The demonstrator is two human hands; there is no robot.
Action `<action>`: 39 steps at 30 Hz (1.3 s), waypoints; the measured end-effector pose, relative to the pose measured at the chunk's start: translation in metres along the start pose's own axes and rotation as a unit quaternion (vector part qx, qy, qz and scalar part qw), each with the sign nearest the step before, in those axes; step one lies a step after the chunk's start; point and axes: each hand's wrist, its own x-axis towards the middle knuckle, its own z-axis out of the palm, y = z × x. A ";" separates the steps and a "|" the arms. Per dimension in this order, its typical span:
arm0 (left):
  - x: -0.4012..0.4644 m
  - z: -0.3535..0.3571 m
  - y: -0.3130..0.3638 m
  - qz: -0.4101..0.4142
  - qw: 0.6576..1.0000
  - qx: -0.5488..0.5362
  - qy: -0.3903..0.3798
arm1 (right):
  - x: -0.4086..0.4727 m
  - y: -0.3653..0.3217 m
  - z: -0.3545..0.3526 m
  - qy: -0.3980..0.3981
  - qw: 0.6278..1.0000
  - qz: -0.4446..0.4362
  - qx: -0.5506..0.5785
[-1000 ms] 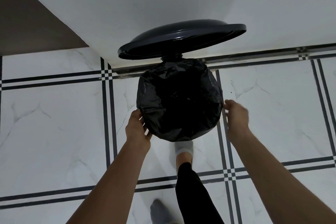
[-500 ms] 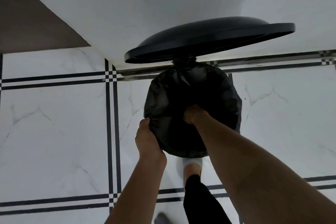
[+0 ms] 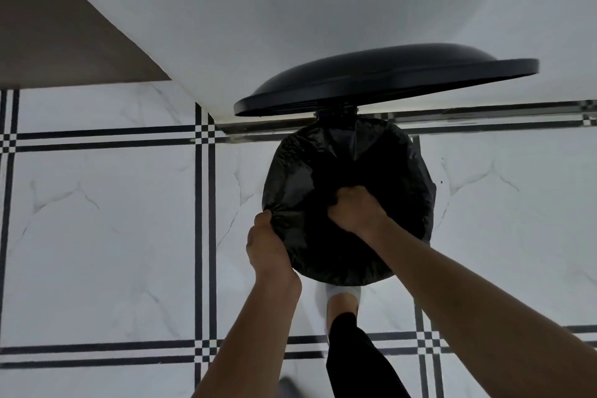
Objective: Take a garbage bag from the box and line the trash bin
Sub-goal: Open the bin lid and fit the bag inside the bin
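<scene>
While the lid (image 3: 387, 77) stands open, the bag (image 3: 397, 178) already covers the bin; left hand (image 3: 268, 245) pinches the rim at eight o'clock, right hand (image 3: 355, 210) clutches plastic inside, seating remains.

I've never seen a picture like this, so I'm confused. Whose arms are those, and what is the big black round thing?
The camera sits on a person's head, looking down, so you see their own arms. The black round thing is a trash bin covered by a garbage bag. Its lid stands open above. The left hand grips the bag at the bin's near-left edge. The right hand pushes the bag down inside. A foot in a white sock is at the bin's base on the tiled floor.
</scene>
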 end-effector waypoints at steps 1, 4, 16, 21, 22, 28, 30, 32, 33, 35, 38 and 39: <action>0.002 0.000 -0.001 0.005 1.000 0.004 0.006 | -0.001 -0.003 0.001 -0.014 1.000 0.000 0.004; 0.003 0.001 -0.006 0.030 0.999 0.022 0.033 | 0.014 -0.006 0.009 -0.075 0.997 -0.017 -0.031; -0.008 0.003 0.009 0.273 0.934 0.185 0.136 | -0.061 0.014 -0.043 0.241 0.954 -0.165 0.065; 0.001 0.026 0.045 0.470 0.805 0.362 0.017 | -0.067 0.055 -0.085 0.470 0.868 -0.157 0.014; 0.008 0.034 0.053 0.461 0.795 0.393 -0.009 | -0.058 0.062 -0.091 0.437 0.888 -0.144 0.025; 0.033 0.062 0.093 0.331 0.783 0.515 -0.109 | -0.023 0.071 -0.127 0.230 0.935 -0.082 0.256; 0.038 0.065 0.099 0.301 0.789 0.522 -0.119 | -0.018 0.074 -0.139 0.146 0.935 -0.071 0.316; 0.037 0.067 0.101 0.275 0.805 0.508 -0.132 | -0.018 0.076 -0.147 0.056 0.921 -0.053 0.381; 0.039 0.068 0.102 0.264 0.815 0.498 -0.134 | -0.017 0.076 -0.149 0.025 0.912 -0.040 0.407; 0.040 0.068 0.104 0.234 0.837 0.473 -0.144 | -0.017 0.075 -0.149 -0.004 0.897 -0.018 0.441; 0.033 0.067 0.106 0.183 0.877 0.413 -0.167 | -0.017 0.071 -0.143 -0.017 0.863 -0.001 0.505; 0.031 0.065 0.106 0.169 0.891 0.386 -0.168 | -0.018 0.070 -0.141 -0.012 0.851 0.003 0.525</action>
